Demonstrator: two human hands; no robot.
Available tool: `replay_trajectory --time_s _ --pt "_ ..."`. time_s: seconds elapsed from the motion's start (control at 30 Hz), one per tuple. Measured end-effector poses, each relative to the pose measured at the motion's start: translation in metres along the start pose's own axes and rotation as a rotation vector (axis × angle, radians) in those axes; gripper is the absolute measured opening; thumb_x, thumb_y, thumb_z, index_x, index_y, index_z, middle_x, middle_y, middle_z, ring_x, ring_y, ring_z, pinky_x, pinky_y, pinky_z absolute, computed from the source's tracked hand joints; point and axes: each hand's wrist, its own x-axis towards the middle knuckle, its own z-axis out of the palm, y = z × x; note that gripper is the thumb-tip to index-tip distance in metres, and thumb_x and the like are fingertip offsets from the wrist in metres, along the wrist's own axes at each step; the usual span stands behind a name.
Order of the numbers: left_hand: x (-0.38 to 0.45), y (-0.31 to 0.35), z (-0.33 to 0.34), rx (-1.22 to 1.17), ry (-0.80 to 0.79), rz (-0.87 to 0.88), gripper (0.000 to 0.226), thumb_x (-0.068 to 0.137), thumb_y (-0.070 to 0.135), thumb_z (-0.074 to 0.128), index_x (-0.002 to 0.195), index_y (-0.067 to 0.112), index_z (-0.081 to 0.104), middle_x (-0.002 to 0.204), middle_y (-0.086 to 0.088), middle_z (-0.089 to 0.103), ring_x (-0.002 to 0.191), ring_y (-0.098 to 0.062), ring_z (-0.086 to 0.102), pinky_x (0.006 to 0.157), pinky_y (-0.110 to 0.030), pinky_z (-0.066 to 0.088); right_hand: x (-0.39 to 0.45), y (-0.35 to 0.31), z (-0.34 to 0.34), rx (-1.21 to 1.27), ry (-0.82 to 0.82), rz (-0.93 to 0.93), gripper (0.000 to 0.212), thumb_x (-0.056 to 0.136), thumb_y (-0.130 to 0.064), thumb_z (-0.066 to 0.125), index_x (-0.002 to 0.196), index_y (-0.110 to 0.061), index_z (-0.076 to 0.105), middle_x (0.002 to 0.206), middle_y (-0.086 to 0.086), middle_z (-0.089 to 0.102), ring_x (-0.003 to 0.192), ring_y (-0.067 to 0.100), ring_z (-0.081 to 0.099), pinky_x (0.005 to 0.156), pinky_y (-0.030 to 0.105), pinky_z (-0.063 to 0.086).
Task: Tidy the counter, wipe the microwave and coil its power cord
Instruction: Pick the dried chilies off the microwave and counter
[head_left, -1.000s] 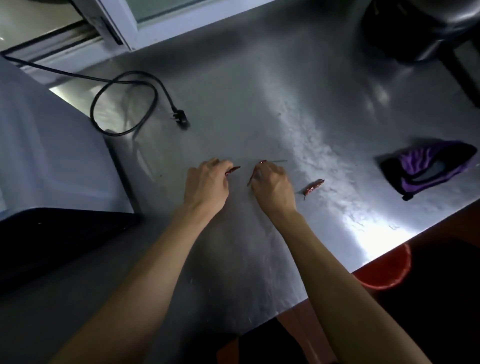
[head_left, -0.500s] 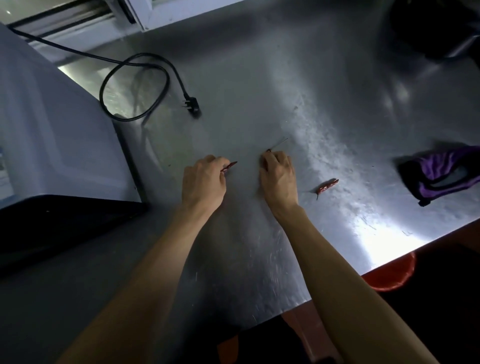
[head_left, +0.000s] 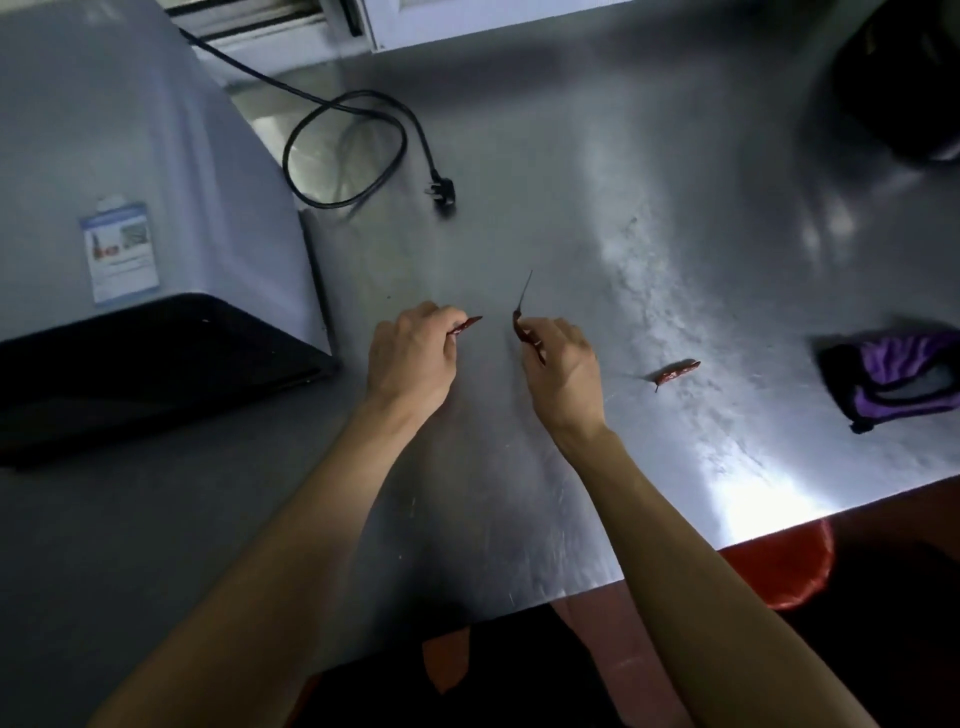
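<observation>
My left hand (head_left: 410, 358) pinches a dried red chili (head_left: 467, 325) whose tip pokes out past the fingers. My right hand (head_left: 563, 366) pinches a second dried chili (head_left: 521, 327) with a thin stem pointing up. Both hover just above the middle of the steel counter (head_left: 597, 156). A third dried chili (head_left: 675, 372) lies loose on the counter, right of my right hand. The grey microwave (head_left: 130, 171) stands at the left. Its black power cord (head_left: 343, 150) loops loosely behind it and ends in a plug (head_left: 441, 192) on the counter.
A purple and black cloth (head_left: 898, 374) lies at the right edge. A dark round appliance (head_left: 898, 83) sits in the far right corner. A red bucket (head_left: 779, 566) stands below the counter's front edge. A window frame (head_left: 441, 15) runs along the back.
My right hand has lifted its chili off the counter, so the stem now points up. The view has shifted so the microwave and cord sit further into the frame.
</observation>
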Motion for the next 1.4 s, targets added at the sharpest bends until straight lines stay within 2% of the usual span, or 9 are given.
replay_trajectory --time_s 0.27,0.47,0.6,0.73,0.83,1.1,1.23,1.4 --pt "-0.067 -0.041 -0.038 -0.052 0.106 -0.108 0.02 0.089 0.007 0.062 0.104 0.019 0.07 0.098 -0.003 0.068 0.087 -0.028 0.065 0.076 -0.042 0.055 -0.031 -0.063 0.022 0.097 -0.103 -0.125 0.023 0.088 -0.01 0.061 0.109 -0.014 0.069 0.098 0.007 0.068 0.089 0.03 0.063 0.069 0.048 0.054" --pt "-0.117 -0.078 -0.073 -0.067 0.193 -0.171 0.022 0.092 0.008 0.061 0.108 0.02 0.071 0.101 -0.003 0.069 0.091 -0.026 0.065 0.076 -0.041 0.055 -0.059 -0.123 0.036 0.12 -0.109 -0.246 0.021 0.089 -0.006 0.062 0.107 -0.009 0.071 0.096 0.009 0.069 0.086 0.029 0.064 0.071 0.043 0.054" --pt "-0.158 -0.117 -0.093 -0.1 0.243 -0.193 0.025 0.092 0.007 0.062 0.113 0.02 0.07 0.106 -0.002 0.069 0.097 -0.024 0.065 0.083 -0.043 0.055 -0.088 -0.163 0.053 0.099 -0.129 -0.303 0.023 0.087 -0.006 0.06 0.108 -0.011 0.071 0.098 0.01 0.068 0.088 0.03 0.063 0.071 0.046 0.054" --pt "-0.21 -0.161 -0.119 -0.121 0.301 -0.221 0.026 0.091 0.009 0.062 0.112 0.022 0.069 0.104 0.0 0.068 0.094 -0.024 0.066 0.079 -0.043 0.055 -0.129 -0.209 0.073 0.095 -0.126 -0.363 0.023 0.09 -0.008 0.061 0.11 -0.013 0.071 0.095 0.008 0.068 0.084 0.028 0.063 0.069 0.044 0.054" --pt "-0.254 -0.194 -0.144 -0.088 0.364 -0.232 0.024 0.09 0.008 0.064 0.109 0.02 0.07 0.102 -0.001 0.069 0.092 -0.025 0.066 0.079 -0.042 0.054 -0.16 -0.252 0.09 0.105 -0.144 -0.426 0.023 0.09 -0.008 0.062 0.109 -0.013 0.073 0.098 0.007 0.07 0.087 0.025 0.064 0.073 0.041 0.055" --pt "-0.36 -0.287 -0.203 -0.027 0.492 -0.323 0.023 0.087 0.006 0.065 0.106 0.019 0.07 0.097 -0.002 0.068 0.088 -0.028 0.065 0.075 -0.046 0.053 -0.234 -0.365 0.15 0.154 -0.225 -0.581 0.023 0.09 -0.007 0.065 0.11 -0.012 0.073 0.102 0.005 0.071 0.091 0.021 0.066 0.077 0.041 0.057" --pt "-0.396 -0.328 -0.227 -0.004 0.534 -0.386 0.026 0.087 0.006 0.061 0.108 0.017 0.07 0.099 -0.005 0.067 0.09 -0.031 0.063 0.076 -0.044 0.05 -0.258 -0.413 0.178 0.178 -0.291 -0.653 0.023 0.089 -0.006 0.066 0.11 -0.012 0.073 0.105 0.005 0.071 0.093 0.023 0.066 0.079 0.043 0.057" --pt "-0.415 -0.367 -0.251 -0.018 0.572 -0.468 0.025 0.091 0.01 0.056 0.111 0.017 0.069 0.102 -0.005 0.067 0.092 -0.031 0.062 0.081 -0.047 0.048 -0.265 -0.46 0.211 0.164 -0.354 -0.73 0.017 0.089 -0.008 0.064 0.104 -0.012 0.072 0.095 0.006 0.068 0.085 0.023 0.062 0.073 0.044 0.054"
